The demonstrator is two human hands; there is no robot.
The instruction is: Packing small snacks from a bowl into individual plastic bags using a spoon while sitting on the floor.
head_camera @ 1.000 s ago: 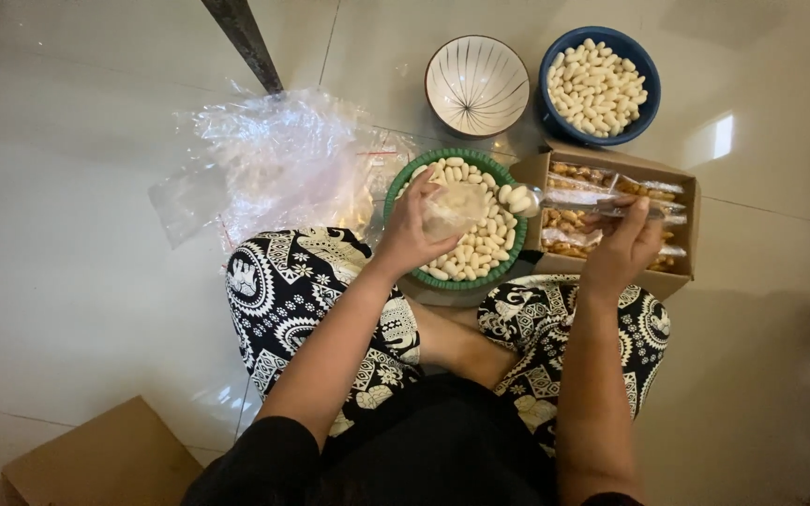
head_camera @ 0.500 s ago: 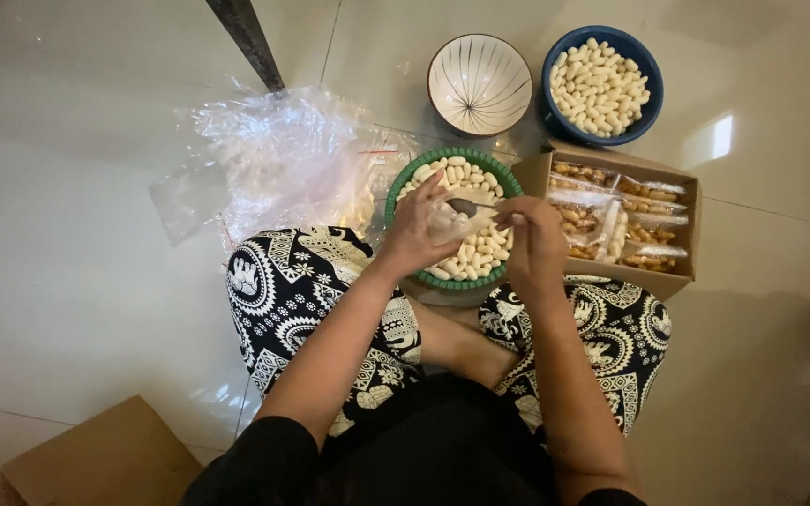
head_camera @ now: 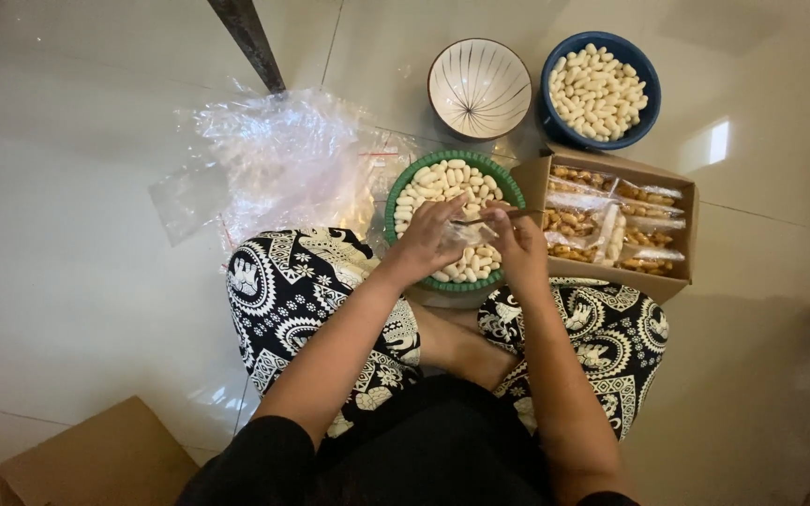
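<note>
Two hands meet over the green basket [head_camera: 396, 201], both pinching a small clear plastic bag [head_camera: 469, 231]. Left hand [head_camera: 431, 239] grips the bag's left side, fingers curled shut around the film. Right hand [head_camera: 516, 242] closes on the bag's right edge and also carries a thin utensil, probably a spoon [head_camera: 480, 220]; its bowl is hidden by the fingers, so hard to confirm. Bag sits just above the pale oblong pieces [head_camera: 438, 183] that fill the basket, possibly touching them.

Basket rests on the tiled floor [head_camera: 67, 234] just ahead of the person's crossed legs in black-and-white patterned trousers [head_camera: 278, 281]. Touching the basket's right side: open cardboard box [head_camera: 677, 281] holding rows of filled clear packets [head_camera: 602, 225] with brownish and pale contents. Beyond the box, blue bowl [head_camera: 649, 75] heaped with the same pale pieces. Just beside it on the left, white bowl with dark radiating lines [head_camera: 478, 84], nothing visible inside.

Left of the basket, a crumpled heap of clear plastic bags [head_camera: 274, 159] on the floor, its edge reaching the basket rim. Dark slanted leg of some furniture [head_camera: 246, 37] rises behind the heap. Corner of a second cardboard piece [head_camera: 96, 459] lies at lower left, well apart from the work.
</note>
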